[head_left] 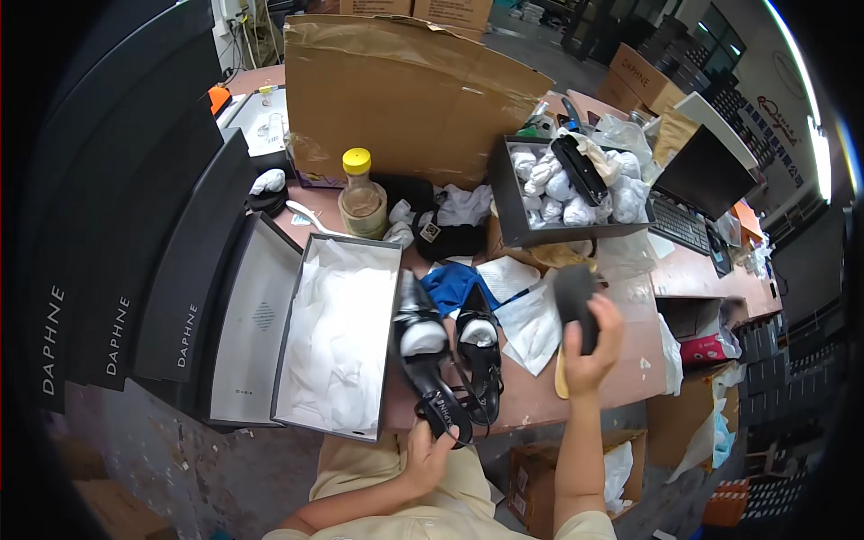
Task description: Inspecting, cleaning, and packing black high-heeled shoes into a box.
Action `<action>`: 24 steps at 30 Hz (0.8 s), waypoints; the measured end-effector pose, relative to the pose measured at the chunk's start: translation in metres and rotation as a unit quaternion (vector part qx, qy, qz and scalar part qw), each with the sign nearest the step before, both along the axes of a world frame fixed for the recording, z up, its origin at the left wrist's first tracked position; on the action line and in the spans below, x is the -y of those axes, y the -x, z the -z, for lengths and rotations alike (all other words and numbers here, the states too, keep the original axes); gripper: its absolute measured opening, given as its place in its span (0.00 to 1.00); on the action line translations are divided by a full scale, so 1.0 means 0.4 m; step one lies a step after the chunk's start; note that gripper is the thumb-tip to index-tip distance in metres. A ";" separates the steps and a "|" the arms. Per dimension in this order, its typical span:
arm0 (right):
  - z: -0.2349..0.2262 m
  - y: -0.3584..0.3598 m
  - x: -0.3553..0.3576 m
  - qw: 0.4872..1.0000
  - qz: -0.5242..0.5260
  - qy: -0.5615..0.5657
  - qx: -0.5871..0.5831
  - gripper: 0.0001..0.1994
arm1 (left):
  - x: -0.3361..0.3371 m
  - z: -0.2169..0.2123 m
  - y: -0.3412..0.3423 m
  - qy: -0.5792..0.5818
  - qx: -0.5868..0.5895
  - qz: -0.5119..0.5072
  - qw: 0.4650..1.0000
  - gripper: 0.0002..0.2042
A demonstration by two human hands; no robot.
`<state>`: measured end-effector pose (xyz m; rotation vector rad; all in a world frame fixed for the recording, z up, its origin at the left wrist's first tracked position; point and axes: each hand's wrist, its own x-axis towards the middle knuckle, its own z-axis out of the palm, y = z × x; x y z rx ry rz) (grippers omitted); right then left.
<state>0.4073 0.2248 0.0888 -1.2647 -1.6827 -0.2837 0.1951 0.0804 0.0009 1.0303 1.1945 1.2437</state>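
Observation:
My left hand (427, 459) grips the heel end of a black sandal (423, 371), whose toe points away from me and is stuffed with white paper. Against its right side lies a second black sandal (488, 387), also with white stuffing in its toe. Raised over the table's right part, my right hand (594, 351) is closed around a dark, oblong pad-like piece (573, 292); blur hides its exact kind. Just left of the sandals sits an open shoe box (392, 279) lined with white tissue paper (335, 333). A blue cloth (453, 286) and a white cloth (529, 328) lie beyond and beside the shoes.
Tall dark shoe boxes (180, 297) stand along the left. A cardboard sheet (396, 99) rises behind a yellow-capped bottle (357, 184). At the back right are a dark box (576, 236) of crumpled paper balls, a monitor (706, 175) and a keyboard (679, 223).

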 end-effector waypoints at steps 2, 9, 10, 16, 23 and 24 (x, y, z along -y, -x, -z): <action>-0.006 0.071 -0.014 0.993 -0.108 0.039 -0.016 0.18 | -0.038 0.049 0.019 0.082 0.111 0.002 0.990 0.11; -0.043 0.259 -0.144 0.974 -0.203 0.097 0.015 0.15 | -0.071 0.051 0.076 0.067 0.060 0.007 0.996 0.11; -0.047 0.281 -0.168 0.973 -0.211 0.092 0.019 0.15 | -0.069 0.043 0.078 0.094 0.110 0.000 0.990 0.11; -0.044 0.385 -0.362 0.986 -0.164 -0.005 0.023 0.15 | -0.069 0.072 0.061 0.121 0.271 -0.032 0.955 0.30; -0.035 0.415 -0.468 0.979 -0.176 -0.100 0.023 0.16 | -0.081 0.018 0.060 0.067 0.211 -0.003 0.975 0.33; -0.046 0.427 -0.448 0.974 -0.174 -0.141 0.024 0.17 | -0.085 0.016 0.056 0.047 0.217 -0.023 0.975 0.32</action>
